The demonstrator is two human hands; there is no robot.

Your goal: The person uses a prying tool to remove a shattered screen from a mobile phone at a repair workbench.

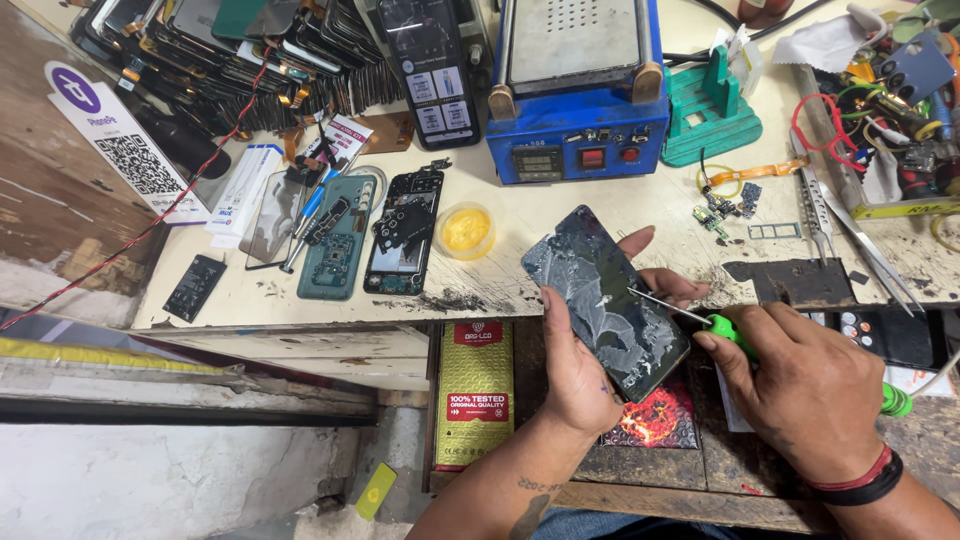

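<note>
Green-handled screwdriver (745,338), clenched in our right hand (800,390), pointed toward 10 o'clock onto the phone panel (605,300); our left hand (575,365) clasped its 7-o'clock edge.

Bare bench strip (590,215) behind front edge, between yellow pot (465,230) and tweezers (818,208); blue heater box (578,95) blocking rear.

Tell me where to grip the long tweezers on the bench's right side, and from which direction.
Probably mid-shank, from above. The tweezers lie flat on the bench, running diagonally, tips toward the near edge. Pinch across the narrow width, coming from the near-left; clutter crowds the far end. Both hands are busy: left hand, right hand.
</note>
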